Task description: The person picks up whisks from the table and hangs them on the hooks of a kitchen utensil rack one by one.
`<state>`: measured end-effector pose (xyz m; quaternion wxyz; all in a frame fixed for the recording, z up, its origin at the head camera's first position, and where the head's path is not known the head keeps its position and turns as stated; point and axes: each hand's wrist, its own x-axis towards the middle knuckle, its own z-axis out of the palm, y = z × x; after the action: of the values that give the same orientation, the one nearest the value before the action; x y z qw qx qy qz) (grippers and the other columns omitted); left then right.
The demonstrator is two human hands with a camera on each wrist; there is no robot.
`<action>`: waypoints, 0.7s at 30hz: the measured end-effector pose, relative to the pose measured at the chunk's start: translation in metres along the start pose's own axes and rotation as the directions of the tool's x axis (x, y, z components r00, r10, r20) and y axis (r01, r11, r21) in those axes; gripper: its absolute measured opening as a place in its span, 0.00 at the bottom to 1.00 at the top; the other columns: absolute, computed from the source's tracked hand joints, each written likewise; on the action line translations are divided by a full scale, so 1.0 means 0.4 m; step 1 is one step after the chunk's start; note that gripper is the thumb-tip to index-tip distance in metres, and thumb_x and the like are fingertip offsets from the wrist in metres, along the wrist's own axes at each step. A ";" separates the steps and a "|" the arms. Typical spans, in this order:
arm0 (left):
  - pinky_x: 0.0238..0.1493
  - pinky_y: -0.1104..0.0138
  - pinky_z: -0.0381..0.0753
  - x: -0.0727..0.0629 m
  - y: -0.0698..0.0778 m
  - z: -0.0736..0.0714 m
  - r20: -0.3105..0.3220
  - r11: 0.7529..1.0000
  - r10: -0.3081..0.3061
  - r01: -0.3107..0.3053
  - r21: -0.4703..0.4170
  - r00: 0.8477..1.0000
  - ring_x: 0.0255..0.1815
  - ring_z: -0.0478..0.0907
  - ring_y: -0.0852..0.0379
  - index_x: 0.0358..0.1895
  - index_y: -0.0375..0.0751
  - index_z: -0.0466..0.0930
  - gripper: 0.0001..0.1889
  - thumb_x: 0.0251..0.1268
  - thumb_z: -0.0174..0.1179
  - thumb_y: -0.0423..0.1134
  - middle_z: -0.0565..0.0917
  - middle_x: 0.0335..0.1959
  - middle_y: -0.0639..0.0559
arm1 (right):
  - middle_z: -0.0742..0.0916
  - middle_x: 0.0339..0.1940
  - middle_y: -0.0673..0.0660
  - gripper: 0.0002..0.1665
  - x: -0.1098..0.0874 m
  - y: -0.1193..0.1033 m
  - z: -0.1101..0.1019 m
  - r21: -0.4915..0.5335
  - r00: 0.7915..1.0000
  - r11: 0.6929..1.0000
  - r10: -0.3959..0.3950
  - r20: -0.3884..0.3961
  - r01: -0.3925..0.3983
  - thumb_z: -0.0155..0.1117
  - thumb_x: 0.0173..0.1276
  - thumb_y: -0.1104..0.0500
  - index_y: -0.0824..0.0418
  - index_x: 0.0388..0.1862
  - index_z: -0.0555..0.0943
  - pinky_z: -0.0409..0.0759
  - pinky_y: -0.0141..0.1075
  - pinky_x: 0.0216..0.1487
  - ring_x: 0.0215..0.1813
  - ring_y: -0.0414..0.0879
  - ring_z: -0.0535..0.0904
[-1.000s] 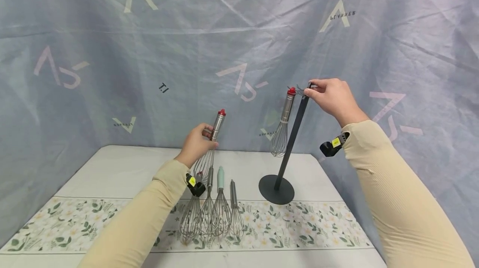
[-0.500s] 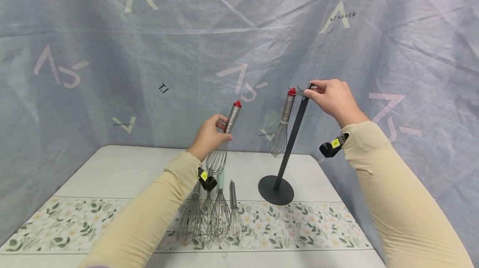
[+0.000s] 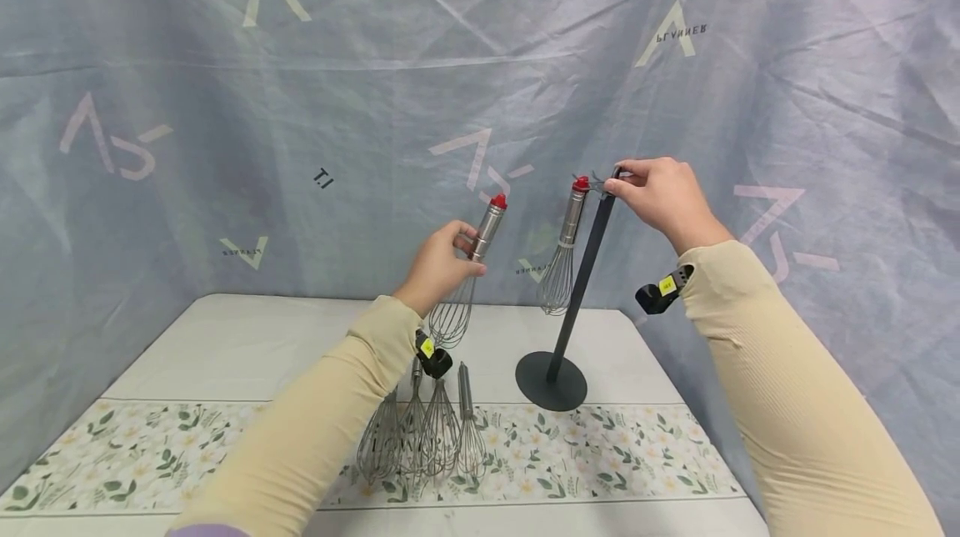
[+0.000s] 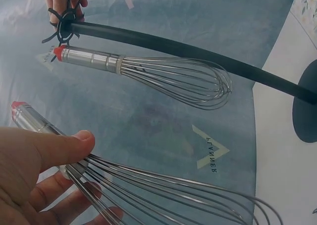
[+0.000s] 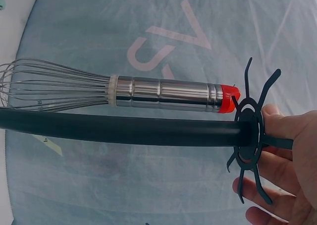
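Note:
In the head view my left hand pinches a metal whisk with a red handle end, held tilted over the table. Thumb and fingers lie where handle meets wires, as the left wrist view shows. A second red-tipped whisk hangs by its end from a hook of a dark stand. My right hand grips the top of that stand at its hook ring. The stand leans to the right, its round base on the table. The held whisk is to the left of the hanging one, apart from it.
Several more whisks lie side by side on the floral strip of the white table; my left sleeve and wrist camera hide some handles. A grey-blue cloth backdrop hangs right behind the table.
My left hand has carried the whisk right and upward, from above the lying whisks toward the stand. The right hand and the hanging whisk have stayed nearly still.

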<state>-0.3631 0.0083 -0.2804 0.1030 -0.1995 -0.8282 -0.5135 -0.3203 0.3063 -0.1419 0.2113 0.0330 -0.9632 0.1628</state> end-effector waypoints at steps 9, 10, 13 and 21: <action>0.37 0.57 0.80 0.004 0.021 0.016 -0.011 0.999 0.036 -0.036 0.006 0.999 0.38 0.79 0.50 0.53 0.48 0.76 0.23 0.57 0.74 0.32 0.81 0.42 0.50 | 0.84 0.59 0.68 0.35 0.000 -0.002 0.001 -0.019 1.000 1.000 0.002 -0.002 -0.002 0.62 0.75 0.42 0.61 0.72 0.74 0.77 0.58 0.53 0.60 0.65 0.77; 0.37 0.57 0.80 0.005 0.023 0.018 -0.012 0.999 0.039 -0.039 0.004 0.999 0.37 0.79 0.50 0.53 0.48 0.76 0.23 0.57 0.74 0.32 0.81 0.42 0.50 | 0.84 0.59 0.68 0.35 -0.001 -0.002 0.001 -0.022 1.000 1.000 0.004 -0.003 -0.004 0.62 0.75 0.42 0.61 0.72 0.74 0.78 0.58 0.53 0.60 0.65 0.78; 0.36 0.58 0.80 0.007 0.031 0.024 -0.013 0.999 0.052 -0.052 0.005 0.999 0.33 0.79 0.51 0.53 0.48 0.76 0.23 0.57 0.75 0.33 0.81 0.42 0.51 | 0.84 0.59 0.68 0.35 -0.001 -0.003 0.000 -0.026 1.000 1.000 0.010 -0.005 -0.010 0.62 0.74 0.43 0.61 0.72 0.74 0.77 0.58 0.53 0.60 0.64 0.78; 0.34 0.59 0.79 0.021 0.051 0.048 -0.012 0.997 0.080 -0.080 0.003 0.997 0.27 0.78 0.52 0.53 0.50 0.75 0.23 0.57 0.75 0.33 0.81 0.42 0.52 | 0.85 0.57 0.67 0.34 -0.002 -0.005 -0.001 -0.033 1.000 0.999 0.004 -0.014 -0.004 0.63 0.74 0.44 0.62 0.71 0.75 0.77 0.58 0.55 0.62 0.64 0.77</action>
<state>-0.3610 0.0354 -0.2693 0.1287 -0.2295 -0.8194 -0.5092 -0.3192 0.3046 -0.1414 0.2183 0.0265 -0.9643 0.1475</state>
